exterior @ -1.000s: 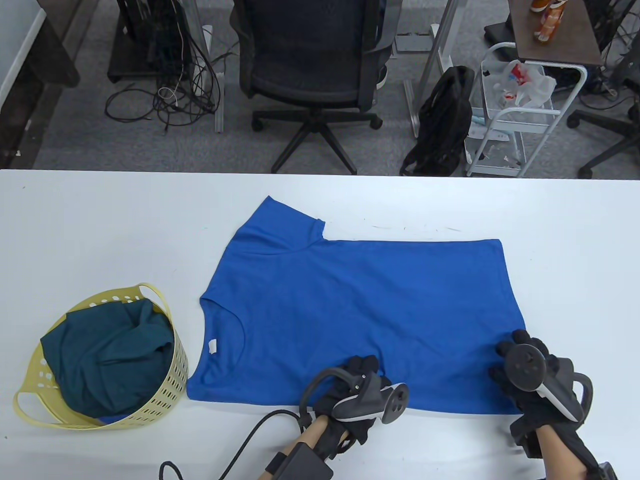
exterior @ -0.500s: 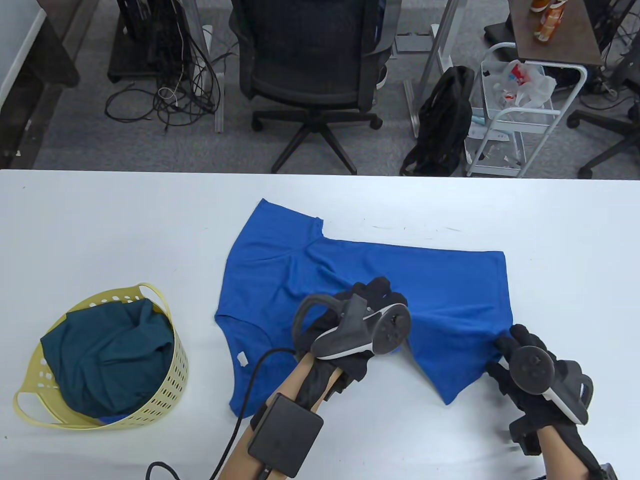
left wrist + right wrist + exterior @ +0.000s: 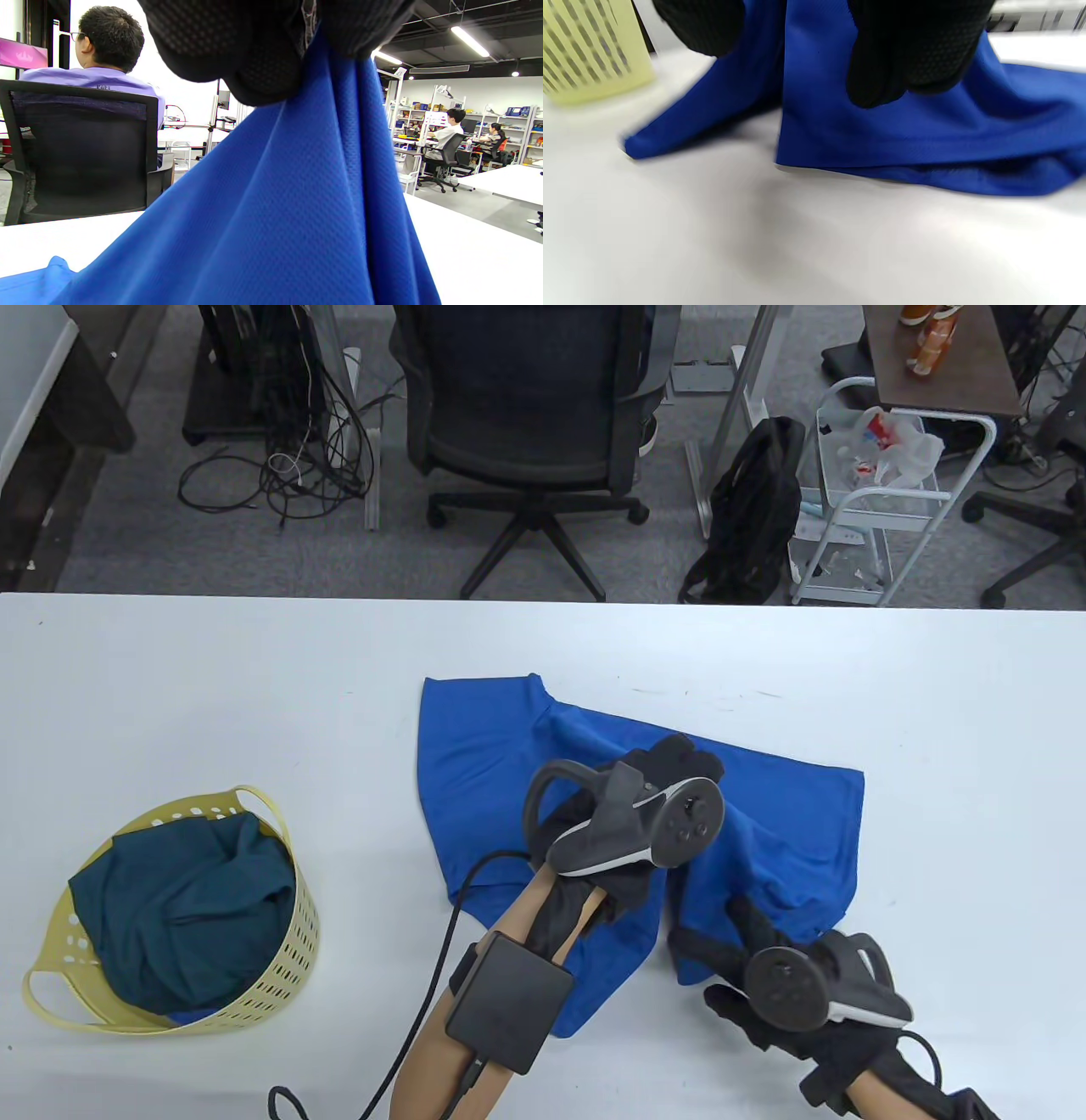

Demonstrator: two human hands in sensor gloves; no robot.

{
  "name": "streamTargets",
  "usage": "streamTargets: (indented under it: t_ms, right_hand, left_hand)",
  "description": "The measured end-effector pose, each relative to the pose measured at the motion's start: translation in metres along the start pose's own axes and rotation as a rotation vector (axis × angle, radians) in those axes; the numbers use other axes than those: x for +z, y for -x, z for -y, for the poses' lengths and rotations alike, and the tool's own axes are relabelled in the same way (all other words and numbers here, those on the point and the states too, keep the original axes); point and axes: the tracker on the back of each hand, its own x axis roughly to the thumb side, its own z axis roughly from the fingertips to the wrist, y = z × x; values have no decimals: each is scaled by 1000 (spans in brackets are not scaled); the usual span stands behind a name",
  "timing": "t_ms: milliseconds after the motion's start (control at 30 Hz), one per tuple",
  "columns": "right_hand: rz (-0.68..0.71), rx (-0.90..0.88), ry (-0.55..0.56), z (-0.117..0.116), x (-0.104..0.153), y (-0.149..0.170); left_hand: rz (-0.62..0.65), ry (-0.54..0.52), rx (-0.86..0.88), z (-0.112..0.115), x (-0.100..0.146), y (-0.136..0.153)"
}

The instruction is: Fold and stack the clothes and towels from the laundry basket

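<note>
- Basket (image 3: 299, 916) at the table's (image 3: 170, 687) left holds dark green cloth (image 3: 182, 899).
- Blue shirt (image 3: 475, 746) lies mid-table, half lifted: light, limp, best held at edges.
- Left hand (image 3: 632, 814) pinches a raised fold.
- Right hand (image 3: 764, 959) pinches the near hem.

Matt knit-cloth blue shirt (image 3: 484, 746) (fine dimpled weave), perforated plastic basket (image 3: 271, 984)

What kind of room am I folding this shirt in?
Most likely an open office or lab workspace: an office chair behind the white table, tangled cables on the carpet, and shelving with people at desks in the left wrist view.
</note>
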Motion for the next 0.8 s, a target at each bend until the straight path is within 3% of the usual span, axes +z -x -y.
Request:
streamTargets:
  t_ms: [33, 100, 267, 300, 367, 400, 467, 533, 600, 667, 733, 800]
  right_hand:
    - [-42, 68, -28, -3, -8, -4]
    - [-27, 39, -72, -9, -14, -1]
    - [108, -501, 28, -22, -24, 8]
    - [81, -513, 57, -21, -25, 5]
    - [26, -394, 198, -14, -21, -4]
    - [37, -195, 231, -8, -21, -12]
    - [-62, 180, 147, 4, -26, -29]
    - [-158, 342, 70, 12, -38, -39]
    - [-204, 386, 84, 17, -48, -41]
    - [-219, 363, 105, 19, -55, -35]
    - [-107, 224, 211, 22, -49, -21]
    - [18, -175, 311, 22, -41, -9]
  left_hand:
    - [3, -13, -15, -1, 0, -1]
    - [10, -43, -57, -4, 1, -1]
    - [6, -120, -79, -9, -3, 6]
    - [-3, -124, -70, -10, -4, 8]
    - [-17, -116, -49, -11, -5, 10]
    - [-19, -111, -50, -12, -5, 11]
    - [-18, -102, -60, -13, -5, 11]
    - [-11, -91, -49, -14, -6, 10]
    - [-4, -92, -47, -18, -5, 8]
    - [-15, -108, -78, -26, -4, 11]
    - [-33, -111, -94, -32, -3, 16]
    - [-43, -99, -101, -33, -4, 23]
